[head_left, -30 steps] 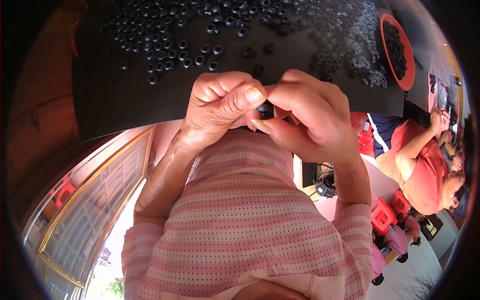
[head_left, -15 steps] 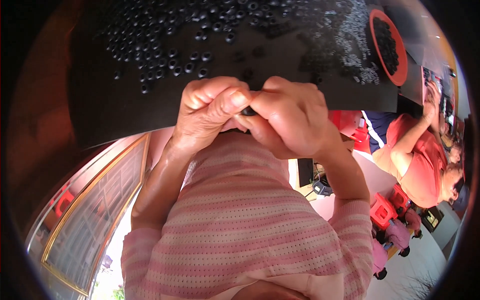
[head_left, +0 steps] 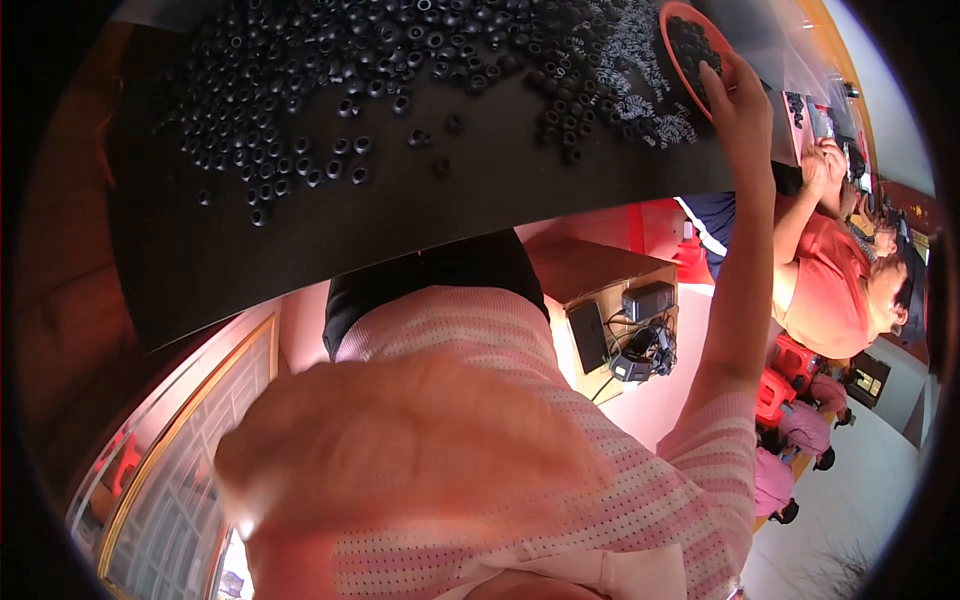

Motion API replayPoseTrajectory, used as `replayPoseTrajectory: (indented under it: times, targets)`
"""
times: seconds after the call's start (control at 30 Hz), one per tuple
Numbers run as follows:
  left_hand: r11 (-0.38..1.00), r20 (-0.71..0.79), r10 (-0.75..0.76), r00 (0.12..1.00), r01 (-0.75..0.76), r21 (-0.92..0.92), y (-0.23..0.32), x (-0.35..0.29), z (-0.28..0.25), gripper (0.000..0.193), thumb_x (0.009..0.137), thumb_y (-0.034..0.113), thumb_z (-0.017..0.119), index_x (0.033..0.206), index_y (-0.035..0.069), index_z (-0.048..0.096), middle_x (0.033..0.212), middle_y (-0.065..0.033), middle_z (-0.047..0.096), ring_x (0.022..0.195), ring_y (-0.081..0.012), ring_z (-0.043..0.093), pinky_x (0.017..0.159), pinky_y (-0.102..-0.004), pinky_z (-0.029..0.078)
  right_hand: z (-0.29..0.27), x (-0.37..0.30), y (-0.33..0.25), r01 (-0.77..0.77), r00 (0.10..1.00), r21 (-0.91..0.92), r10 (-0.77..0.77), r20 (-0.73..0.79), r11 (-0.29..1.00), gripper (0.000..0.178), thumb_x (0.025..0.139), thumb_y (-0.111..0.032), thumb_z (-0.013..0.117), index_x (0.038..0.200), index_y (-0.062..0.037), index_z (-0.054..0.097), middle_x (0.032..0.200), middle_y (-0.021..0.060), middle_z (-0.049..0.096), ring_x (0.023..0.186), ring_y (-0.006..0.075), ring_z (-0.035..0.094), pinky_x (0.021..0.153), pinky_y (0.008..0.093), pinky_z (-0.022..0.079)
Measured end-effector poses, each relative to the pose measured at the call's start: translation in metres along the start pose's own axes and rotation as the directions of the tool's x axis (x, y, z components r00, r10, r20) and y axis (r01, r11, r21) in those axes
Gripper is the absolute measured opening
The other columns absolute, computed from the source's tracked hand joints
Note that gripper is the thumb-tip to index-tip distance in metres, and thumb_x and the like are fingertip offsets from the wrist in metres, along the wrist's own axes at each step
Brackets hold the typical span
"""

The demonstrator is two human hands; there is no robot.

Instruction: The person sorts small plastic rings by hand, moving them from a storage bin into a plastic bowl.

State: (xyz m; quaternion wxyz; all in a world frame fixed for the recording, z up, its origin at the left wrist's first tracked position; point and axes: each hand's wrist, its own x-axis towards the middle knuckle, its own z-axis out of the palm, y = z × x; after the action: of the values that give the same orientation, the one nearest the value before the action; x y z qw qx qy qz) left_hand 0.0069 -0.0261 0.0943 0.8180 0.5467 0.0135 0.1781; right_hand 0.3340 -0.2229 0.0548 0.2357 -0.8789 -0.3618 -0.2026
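My right hand (head_left: 745, 108) reaches to the far right, over the near edge of an orange bowl (head_left: 668, 28). Thumb and fingers are apart there, and nothing shows between them. Inside the bowl lies a heap of small black parts (head_left: 692, 45). My left hand (head_left: 400, 440) is raised in front of my chest, close and smeared by motion, so its fingers and anything in them cannot be made out. Many small black ring-like caps (head_left: 300, 80) lie scattered over the dark table (head_left: 400, 220). Beside them, left of the bowl, is a pile of small metal springs (head_left: 635, 60).
Below the table stands a cardboard box (head_left: 600, 265) with black adapters and cables (head_left: 640, 345). To the right sits a person in an orange top (head_left: 825, 280), hands together at the table. Red stools (head_left: 780, 390) and other people are farther off. A framed glass panel (head_left: 190, 450) is at lower left.
My hands have parted from a small black part held between them. The right one has gone to the orange bowl; the left has come down toward my chest. The view has shifted.
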Motion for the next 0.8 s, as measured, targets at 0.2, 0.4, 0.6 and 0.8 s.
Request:
replayPoseTrajectory:
  times: [0.2, 0.4, 0.6, 0.8]
  targets:
    - [0.947, -0.079, -0.015, 0.997, 0.039, 0.319, 0.047, -0.053, 0.002, 0.025, 0.092, 0.027, 0.049, 0.087, 0.004, 0.054, 0.081, -0.0074, 0.057, 0.059, -0.0117, 0.049, 0.056, -0.0243, 0.043, 0.003, 0.002, 0.024, 0.028, 0.999, -0.162, -0.022, 0.039, 0.986, 0.038, 0.086, -0.033, 0.064, 0.109, -0.0022, 0.063, 0.091, 0.0151, 0.065, 0.083, 0.0320, 0.064, 0.073, 0.0391, 0.050]
    - [0.804, -0.106, 0.025, 0.994, 0.043, 0.593, 0.094, -0.087, 0.020, 0.013, 0.086, 0.020, 0.058, 0.087, 0.010, 0.050, 0.080, -0.0022, 0.054, 0.059, -0.0112, 0.048, 0.058, -0.0256, 0.043, 0.000, -0.018, -0.031, 0.246, 0.967, -0.001, -0.245, 0.062, 0.969, 0.022, 0.088, -0.017, 0.064, 0.106, -0.0045, 0.064, 0.086, 0.0099, 0.062, 0.070, 0.0189, 0.060, 0.068, 0.0275, 0.047]
    - [0.586, -0.149, 0.115, 0.982, 0.054, 0.808, 0.110, -0.067, 0.046, 0.022, 0.079, 0.014, 0.067, 0.086, 0.016, 0.046, 0.079, 0.0030, 0.051, 0.059, -0.0108, 0.046, 0.060, -0.0269, 0.044, -0.005, -0.035, -0.056, 0.259, 0.960, 0.018, -0.259, 0.109, 0.966, 0.016, 0.088, -0.018, 0.063, 0.098, -0.0063, 0.064, 0.084, 0.0088, 0.061, 0.074, 0.0294, 0.062, 0.064, 0.0357, 0.048]
    - [0.760, 0.072, 0.080, 0.994, -0.107, 0.641, 0.115, -0.106, 0.024, 0.017, 0.081, 0.012, 0.064, 0.084, 0.012, 0.047, 0.082, -0.0002, 0.053, 0.060, -0.0116, 0.050, 0.059, -0.0254, 0.045, -0.002, -0.047, -0.074, 0.329, 0.937, 0.051, -0.333, 0.105, 0.943, 0.011, 0.086, -0.016, 0.062, 0.095, -0.0090, 0.064, 0.082, 0.0072, 0.060, 0.071, 0.0296, 0.060, 0.060, 0.0364, 0.048]
